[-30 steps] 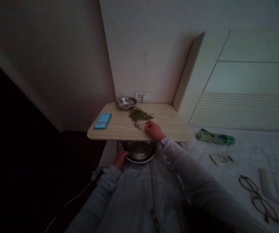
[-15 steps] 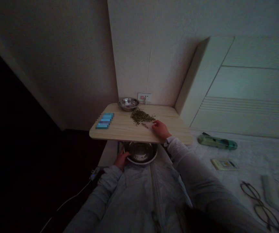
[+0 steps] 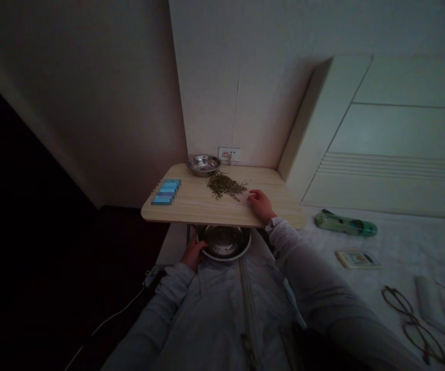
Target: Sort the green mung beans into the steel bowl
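Note:
A pile of small green beans lies on a light wooden table. My right hand rests on the table just right of the pile, fingers curled toward the beans; whether it holds any is too dim to see. Below the table's near edge, a large steel bowl sits in my lap. My left hand grips its left rim. A smaller steel bowl stands at the back of the table.
A blurred blue flat object lies on the table's left side. A wall socket sits behind the table. On the white bed to the right lie a green case, a small card and glasses. A cable runs along the dark floor.
My right hand has slid rightward along the table, away from the near edge of the bean pile. The left hand keeps holding the large bowl.

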### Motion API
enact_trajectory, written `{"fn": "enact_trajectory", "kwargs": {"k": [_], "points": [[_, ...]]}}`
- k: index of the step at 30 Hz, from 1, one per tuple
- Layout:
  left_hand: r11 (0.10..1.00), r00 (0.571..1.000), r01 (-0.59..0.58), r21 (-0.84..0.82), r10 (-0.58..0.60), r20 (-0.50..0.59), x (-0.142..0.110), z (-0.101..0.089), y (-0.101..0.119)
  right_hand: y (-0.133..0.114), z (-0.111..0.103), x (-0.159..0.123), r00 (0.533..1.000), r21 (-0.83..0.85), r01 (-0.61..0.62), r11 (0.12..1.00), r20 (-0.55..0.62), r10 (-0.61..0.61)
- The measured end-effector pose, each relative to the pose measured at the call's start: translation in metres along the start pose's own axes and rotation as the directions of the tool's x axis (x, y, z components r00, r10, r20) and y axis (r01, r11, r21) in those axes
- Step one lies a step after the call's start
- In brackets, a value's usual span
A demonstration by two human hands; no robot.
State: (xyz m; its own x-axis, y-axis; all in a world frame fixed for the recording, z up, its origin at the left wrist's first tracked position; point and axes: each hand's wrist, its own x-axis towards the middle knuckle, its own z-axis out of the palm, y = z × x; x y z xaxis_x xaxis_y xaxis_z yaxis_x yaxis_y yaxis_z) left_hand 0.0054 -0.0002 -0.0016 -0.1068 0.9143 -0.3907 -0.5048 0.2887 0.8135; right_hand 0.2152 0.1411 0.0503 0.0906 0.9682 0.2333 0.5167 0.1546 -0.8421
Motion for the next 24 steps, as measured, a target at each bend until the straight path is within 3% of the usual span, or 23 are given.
{"fn": "enact_trajectory", "kwargs": {"k": [5,13,24], "points": [[1.000,1.000,0.005,0.011,-0.005,-0.006,0.0000,-0.0002,0.0006,-0.0005,-0.0002,-0.0003,0.997,0.035,-0.036,0.999,-0.061,0.038],[0.998,0.999,-0.001,0.059,0.003,-0.032,-0.0023,0.0007,0.0028,-0.0031,0.0007,-0.0021,1.000,-0.062,-0.009,0.998,-0.022,0.008],[0.999,1.000,0.015,0.037,-0.015,-0.008,0.0005,-0.0023,0.0016,-0.0025,0.0000,-0.0020,1.000,-0.038,-0.004,0.999,0.010,0.004]]}}
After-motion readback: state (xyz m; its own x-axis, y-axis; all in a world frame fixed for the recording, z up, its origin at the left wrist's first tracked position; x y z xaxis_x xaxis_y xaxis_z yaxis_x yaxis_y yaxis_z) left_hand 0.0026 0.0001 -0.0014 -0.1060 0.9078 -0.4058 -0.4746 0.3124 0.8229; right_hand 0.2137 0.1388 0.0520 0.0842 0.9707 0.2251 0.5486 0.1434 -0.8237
